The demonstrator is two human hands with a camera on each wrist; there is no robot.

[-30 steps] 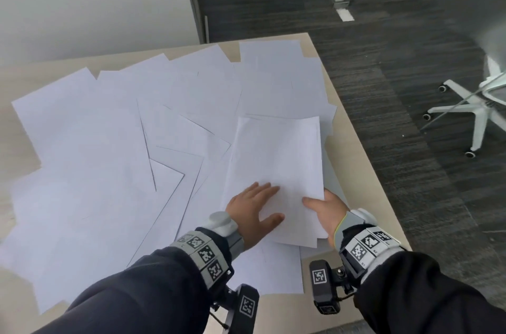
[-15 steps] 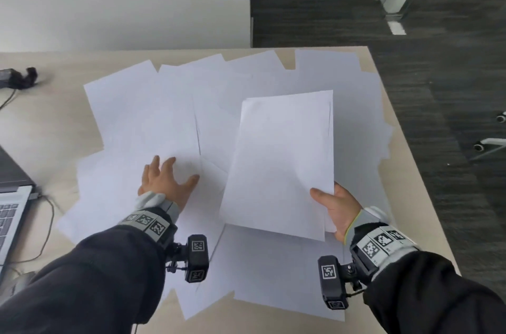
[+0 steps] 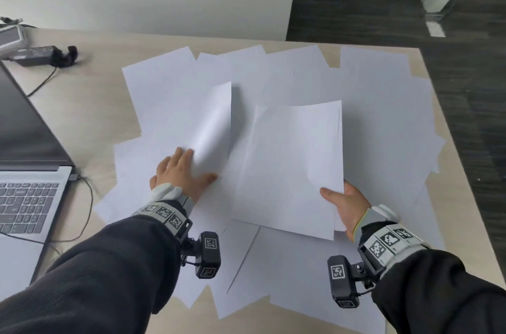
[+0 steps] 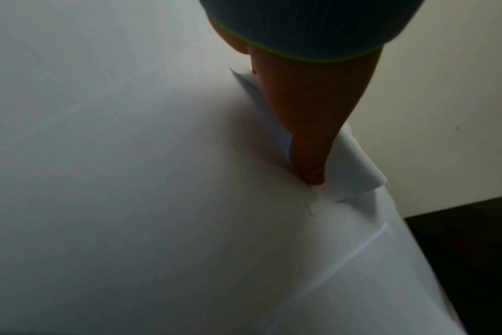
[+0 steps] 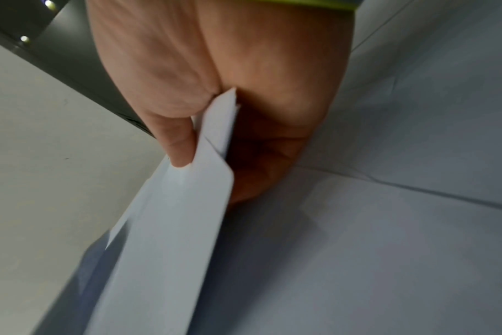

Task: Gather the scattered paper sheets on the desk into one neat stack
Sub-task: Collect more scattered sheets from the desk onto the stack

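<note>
An open laptop (image 3: 30, 169) sits at the bench's (image 3: 90, 114) left edge, a power adapter (image 3: 35, 55) behind it. Right of the laptop, loose sheets (image 3: 383, 114) overlap across the bench. The left hand (image 3: 179, 176) pinches one curling sheet (image 3: 210, 125), lifting its edge. Farther right, the right hand (image 3: 346, 206) has its grip closed, thumb on top, on a gathered stack (image 3: 293, 166) raised above the loose sheets.

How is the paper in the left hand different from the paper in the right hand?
The left hand lifts one curling sheet that bends upward; the right hand pinches a small stack that stays nearly flat. The curling sheet still touches the scattered papers; the stack is raised above them. Both are plain white.
</note>
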